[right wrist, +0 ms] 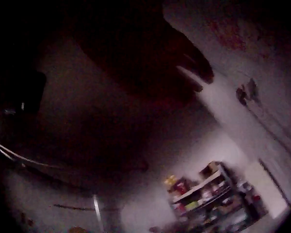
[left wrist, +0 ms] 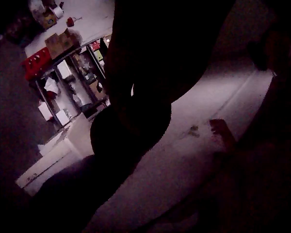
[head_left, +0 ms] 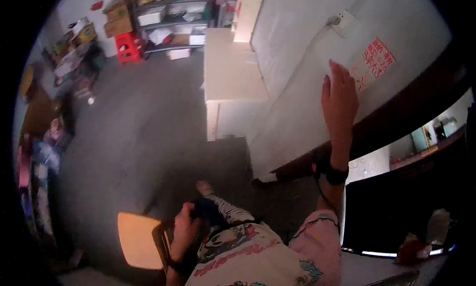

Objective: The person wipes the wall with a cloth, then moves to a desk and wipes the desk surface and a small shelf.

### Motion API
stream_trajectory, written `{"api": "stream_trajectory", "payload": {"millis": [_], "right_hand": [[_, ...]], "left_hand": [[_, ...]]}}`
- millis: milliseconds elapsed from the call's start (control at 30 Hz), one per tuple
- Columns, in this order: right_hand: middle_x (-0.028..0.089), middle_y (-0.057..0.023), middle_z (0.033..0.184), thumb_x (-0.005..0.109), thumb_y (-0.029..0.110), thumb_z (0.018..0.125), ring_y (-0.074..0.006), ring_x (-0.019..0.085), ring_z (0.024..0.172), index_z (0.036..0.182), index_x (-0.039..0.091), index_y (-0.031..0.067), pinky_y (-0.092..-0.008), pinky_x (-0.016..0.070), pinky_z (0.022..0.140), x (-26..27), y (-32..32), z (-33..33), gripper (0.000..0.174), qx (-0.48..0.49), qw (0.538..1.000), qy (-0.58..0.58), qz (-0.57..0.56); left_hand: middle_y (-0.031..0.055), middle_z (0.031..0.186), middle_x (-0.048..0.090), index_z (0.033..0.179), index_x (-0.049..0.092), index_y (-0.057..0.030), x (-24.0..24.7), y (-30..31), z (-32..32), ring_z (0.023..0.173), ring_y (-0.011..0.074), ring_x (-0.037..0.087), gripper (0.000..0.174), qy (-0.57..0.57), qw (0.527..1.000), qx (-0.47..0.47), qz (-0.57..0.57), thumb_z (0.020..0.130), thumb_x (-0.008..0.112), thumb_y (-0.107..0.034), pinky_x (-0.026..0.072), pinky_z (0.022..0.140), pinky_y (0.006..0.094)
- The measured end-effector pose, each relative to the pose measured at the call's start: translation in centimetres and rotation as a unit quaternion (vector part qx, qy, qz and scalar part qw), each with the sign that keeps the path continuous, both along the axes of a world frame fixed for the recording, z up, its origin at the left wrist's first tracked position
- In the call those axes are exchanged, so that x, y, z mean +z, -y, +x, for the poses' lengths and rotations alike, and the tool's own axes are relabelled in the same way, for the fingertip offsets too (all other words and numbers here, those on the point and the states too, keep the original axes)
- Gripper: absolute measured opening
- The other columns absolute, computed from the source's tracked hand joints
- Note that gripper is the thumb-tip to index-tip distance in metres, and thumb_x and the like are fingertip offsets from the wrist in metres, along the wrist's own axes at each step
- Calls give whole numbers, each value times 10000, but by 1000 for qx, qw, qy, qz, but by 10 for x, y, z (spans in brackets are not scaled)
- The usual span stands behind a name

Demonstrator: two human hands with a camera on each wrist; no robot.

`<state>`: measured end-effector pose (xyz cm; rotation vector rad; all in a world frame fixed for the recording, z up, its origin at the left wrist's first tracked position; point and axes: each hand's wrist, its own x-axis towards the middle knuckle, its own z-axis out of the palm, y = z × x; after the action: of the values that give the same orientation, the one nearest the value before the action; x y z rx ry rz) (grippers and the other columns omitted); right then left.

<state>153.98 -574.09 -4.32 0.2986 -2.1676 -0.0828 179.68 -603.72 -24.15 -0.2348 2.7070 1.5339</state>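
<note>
My left hand (head_left: 184,229) is low in front of my body, beside the chair, with its fingers curled at a dark blue, cloth-like bundle (head_left: 209,212). In the left wrist view the hand and the dark bundle (left wrist: 131,128) merge into one black silhouette, so the bundle's exact kind cannot be told. Out to the right, my right hand (head_left: 340,100) is raised in front of the white wall, fingers extended and holding nothing. It overlaps the edge of a paper with red writing (head_left: 374,63) in the head view. The right wrist view shows this hand (right wrist: 150,58) as a dark shape.
A chair with a yellow-orange panel (head_left: 141,240) stands close at my left. Ahead is a pale cabinet (head_left: 233,70) against the wall. A socket with a plug (head_left: 339,22) sits above the right hand. Shelves (head_left: 173,23) and a red stool (head_left: 128,49) are at the back; a black screen (head_left: 386,211) is at right.
</note>
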Motion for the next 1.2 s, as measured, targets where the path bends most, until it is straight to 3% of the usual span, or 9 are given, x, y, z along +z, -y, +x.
{"api": "stream_trajectory", "payload": {"millis": [333, 533, 633, 767, 933, 1033, 1100, 1167, 1200], "right_hand": [[458, -56, 1292, 483, 148, 862, -223, 433, 1189, 1236, 470, 88, -353, 368, 965, 49, -62, -200, 379, -168, 960, -194, 111], [164, 16, 1484, 415, 241, 894, -165, 277, 1313, 1420, 201, 161, -422, 290, 1001, 19, -39, -193, 573, -672, 697, 22, 250], [156, 22, 1486, 424, 247, 890, -194, 258, 1324, 1433, 137, 179, -505, 255, 1002, 6, -58, -191, 617, -676, 712, -5, 189], [170, -8, 1480, 505, 258, 842, -340, 280, 1297, 1436, 103, 218, -597, 272, 955, -9, -135, -181, 719, -628, 743, -113, 201], [307, -130, 1405, 560, 167, 830, -390, 359, 1235, 1386, 284, 151, -538, 354, 943, 2, 16, -195, 621, -629, 756, -123, 130], [499, -165, 1221, 557, 101, 854, -292, 445, 1169, 1202, 496, 22, -397, 373, 951, -71, 117, -246, 362, -242, 966, 64, -64], [516, -141, 1216, 594, 147, 829, -307, 453, 1144, 1251, 451, 24, -407, 309, 1008, -130, 200, -244, 462, -105, 895, 287, -326], [300, -128, 1412, 641, 229, 803, -294, 235, 1318, 1372, 291, 61, -414, 211, 1068, -141, 266, -286, 688, -8, 659, 513, -550], [275, -122, 1424, 649, 220, 796, -282, 244, 1316, 1379, 266, 54, -390, 221, 1062, -201, 317, -290, 717, 182, 642, 599, -443]], "left_hand": [[252, 848, 542, 988, 423, -21, 2, 104, -158, 815, 437, 528, 318, -18, 999, 20, -43, 702, 551, 35, 431, 687, 445], [251, 861, 545, 1004, 405, -20, -24, 176, -243, 806, 449, 537, 363, -37, 997, 38, -47, 690, 573, 52, 442, 668, 424], [244, 857, 548, 1007, 411, -15, -17, 211, -282, 801, 448, 540, 358, -13, 998, 53, -33, 692, 567, 53, 446, 673, 410], [232, 861, 554, 1014, 428, -16, -28, 238, -347, 828, 437, 546, 357, -18, 998, 34, 43, 695, 575, 44, 449, 697, 404], [210, 901, 568, 1018, 455, -19, 25, 291, -417, 846, 415, 546, 335, 20, 997, -75, -5, 705, 569, 22, 448, 710, 400], [208, 936, 564, 1033, 450, -20, 14, 322, -492, 858, 414, 542, 343, 21, 987, -159, -33, 715, 575, 5, 445, 721, 395], [208, 960, 555, 1044, 442, -23, 19, 304, -511, 889, 403, 536, 341, -86, 954, -284, -43, 734, 584, -23, 437, 736, 396], [208, 973, 549, 1049, 439, -23, 15, 288, -558, 897, 401, 530, 341, -62, 951, -302, -17, 742, 588, -34, 434, 745, 398], [207, 986, 542, 1053, 435, -23, 11, 277, -586, 905, 399, 525, 341, -34, 945, -325, 8, 751, 591, -45, 430, 754, 401]]}}
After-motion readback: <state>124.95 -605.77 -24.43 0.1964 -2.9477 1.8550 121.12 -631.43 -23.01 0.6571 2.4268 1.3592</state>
